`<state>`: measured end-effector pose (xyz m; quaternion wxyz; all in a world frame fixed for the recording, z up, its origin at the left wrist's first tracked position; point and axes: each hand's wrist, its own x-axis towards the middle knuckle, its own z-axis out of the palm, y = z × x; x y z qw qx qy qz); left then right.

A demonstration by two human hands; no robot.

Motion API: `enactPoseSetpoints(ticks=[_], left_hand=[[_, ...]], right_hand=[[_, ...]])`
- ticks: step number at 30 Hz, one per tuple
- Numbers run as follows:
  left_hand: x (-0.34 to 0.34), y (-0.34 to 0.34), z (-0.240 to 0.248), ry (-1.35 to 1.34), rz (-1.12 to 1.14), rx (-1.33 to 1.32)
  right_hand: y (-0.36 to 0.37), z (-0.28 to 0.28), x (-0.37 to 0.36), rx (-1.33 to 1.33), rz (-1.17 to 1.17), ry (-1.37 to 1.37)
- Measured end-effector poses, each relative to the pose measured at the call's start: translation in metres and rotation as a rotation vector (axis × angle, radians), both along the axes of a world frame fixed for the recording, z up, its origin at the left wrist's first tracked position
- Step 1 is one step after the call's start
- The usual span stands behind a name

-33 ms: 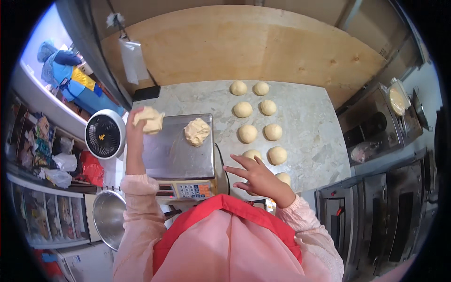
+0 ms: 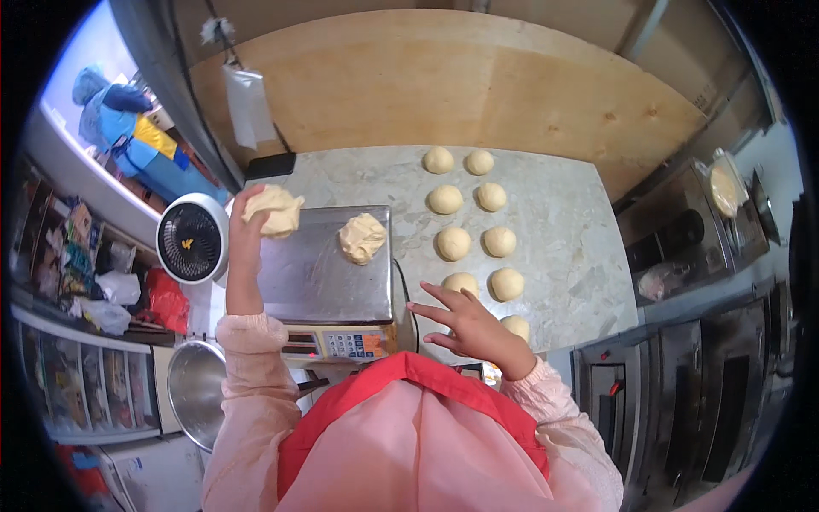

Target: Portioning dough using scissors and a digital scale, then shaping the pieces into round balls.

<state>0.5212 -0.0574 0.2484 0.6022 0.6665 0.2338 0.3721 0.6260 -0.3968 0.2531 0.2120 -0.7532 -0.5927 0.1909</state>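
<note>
My left hand (image 2: 245, 243) grips a rough lump of dough (image 2: 275, 213) at the far left corner of the digital scale (image 2: 320, 286). A second uneven piece of dough (image 2: 363, 238) rests on the right side of the scale's metal platform. My right hand (image 2: 482, 333) hovers over the near part of the table, fingers spread, beside a smooth dough ball (image 2: 461, 284) and partly in front of another dough ball (image 2: 515, 326). Several round dough balls, among them one at the far end (image 2: 438, 160), stand in two columns right of the scale. What lies beneath my right palm is hidden.
A white fan (image 2: 192, 239) stands left of the scale, above a steel bowl (image 2: 196, 392). A black cable (image 2: 406, 294) runs along the scale's right side. A wooden board (image 2: 426, 85) backs the marbled table (image 2: 563, 230). Another person (image 2: 136, 136) in blue is at far left.
The view has shifted slightly, so the table things sit a little further right. Both hands keep nearly the same pose, the left still holding the dough.
</note>
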Motion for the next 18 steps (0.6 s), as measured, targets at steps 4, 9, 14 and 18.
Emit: enactPoseSetpoints(ticks=[4,9,14,18], left_hand=[[0.001,-0.062,0.027,-0.194,-0.415,-0.116],[-0.009,-0.176,-0.036,-0.073,-0.933,-0.117],[-0.016,-0.163,-0.026,0.174,-1.015,-0.190],[-0.014,-0.177,-0.050,0.153,-0.559,0.233]], right_hand=[[0.013,-0.022,-0.016,0.455,-0.188,0.223],[0.047,-0.049,-0.051,0.919,-0.639,0.944],[0.027,-0.046,-0.033,0.825,-0.760,1.127],[0.035,-0.046,-0.033,0.662,-0.706,0.902]])
